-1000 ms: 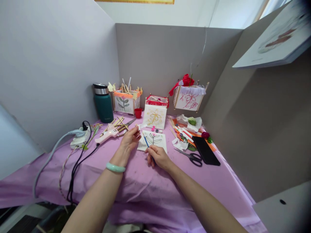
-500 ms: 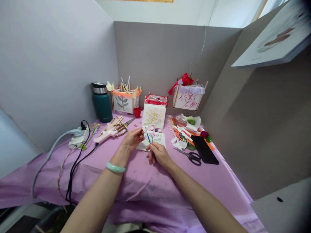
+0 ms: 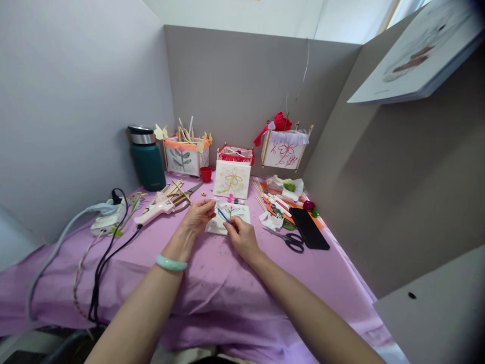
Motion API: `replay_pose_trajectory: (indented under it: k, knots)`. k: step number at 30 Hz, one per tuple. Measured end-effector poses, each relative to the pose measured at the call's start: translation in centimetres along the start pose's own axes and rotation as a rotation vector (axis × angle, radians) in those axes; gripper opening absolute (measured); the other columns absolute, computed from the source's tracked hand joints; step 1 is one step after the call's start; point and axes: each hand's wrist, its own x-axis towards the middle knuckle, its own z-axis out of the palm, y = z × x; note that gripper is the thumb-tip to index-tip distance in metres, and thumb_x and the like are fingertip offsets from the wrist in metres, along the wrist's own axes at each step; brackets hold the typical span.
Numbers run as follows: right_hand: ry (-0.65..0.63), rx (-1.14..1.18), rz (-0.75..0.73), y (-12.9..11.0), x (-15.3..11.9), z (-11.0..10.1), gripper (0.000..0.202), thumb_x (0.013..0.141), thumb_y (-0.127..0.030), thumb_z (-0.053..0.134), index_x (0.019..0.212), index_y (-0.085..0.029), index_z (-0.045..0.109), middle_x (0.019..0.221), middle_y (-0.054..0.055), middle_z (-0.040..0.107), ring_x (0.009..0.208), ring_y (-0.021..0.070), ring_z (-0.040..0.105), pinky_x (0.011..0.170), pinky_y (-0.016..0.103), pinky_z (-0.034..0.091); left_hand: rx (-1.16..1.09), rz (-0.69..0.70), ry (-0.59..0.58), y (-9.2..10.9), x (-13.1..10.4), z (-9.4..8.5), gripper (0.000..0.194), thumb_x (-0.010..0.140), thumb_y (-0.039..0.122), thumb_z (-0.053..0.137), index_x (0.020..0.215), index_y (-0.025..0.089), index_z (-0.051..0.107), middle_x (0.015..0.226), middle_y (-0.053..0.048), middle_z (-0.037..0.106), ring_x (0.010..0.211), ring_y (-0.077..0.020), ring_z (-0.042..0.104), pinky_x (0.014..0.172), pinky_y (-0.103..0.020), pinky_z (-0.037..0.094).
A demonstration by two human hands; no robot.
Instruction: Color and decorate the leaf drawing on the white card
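My right hand [image 3: 243, 238] is closed around a thin blue paintbrush [image 3: 223, 215], its tip pointing up and left toward my other hand. My left hand [image 3: 200, 216] pinches a small white scrap [image 3: 216, 202], possibly tissue, right at the brush's tip. Beneath both hands lies a white panel [image 3: 244, 216] with a dark leaf drawing, partly covered by my fingers. Behind it, small pink and dark pots [image 3: 236, 201] sit in front of a white panel with a yellow flower [image 3: 232, 181], which leans against a red-fringed stick frame [image 3: 237, 153].
On the left are a teal bottle [image 3: 148, 164], a pink glue gun [image 3: 155, 209], large scissors [image 3: 185, 198] and a power strip [image 3: 108, 218] with cables. To the right lie black scissors [image 3: 291, 241], a phone [image 3: 309, 228], markers [image 3: 282, 205] and crumpled tissue [image 3: 271, 221]. Grey partitions [image 3: 242, 81] surround the table.
The view has shifted slightly, so everything sits further left. The brush now tilts more toward my left hand, and my right hand has turned with it. Both grips are unchanged.
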Motion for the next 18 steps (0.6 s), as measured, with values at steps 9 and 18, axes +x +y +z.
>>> replay_pose_trajectory:
  k: [9, 18]
  knots:
    - [-0.021, 0.138, 0.028, -0.15, -0.14, -0.19, 0.025, 0.083, -0.036, 0.050, 0.066, -0.018, 0.052, 0.055, -0.004, 0.049, 0.049, 0.0088, 0.045, 0.051, 0.021, 0.036, -0.031, -0.013, 0.037, -0.16, 0.03, -0.08, 0.029, 0.055, 0.026, 0.080, 0.058, 0.015, 0.054, 0.047, 0.008, 0.045, 0.045, -0.0046, 0.043, 0.056, -0.022, 0.038]
    - [-0.059, 0.231, 0.147, -0.09, 0.11, -0.14, 0.023, 0.076, -0.041, 0.058, 0.074, -0.018, 0.055, 0.053, -0.006, 0.049, 0.044, 0.0076, 0.043, 0.045, 0.020, 0.034, -0.073, -0.018, 0.038, 0.15, -0.05, -0.15, 0.026, 0.054, 0.023, 0.080, 0.062, 0.015, 0.057, 0.048, 0.008, 0.047, 0.046, -0.0055, 0.046, 0.055, -0.022, 0.038]
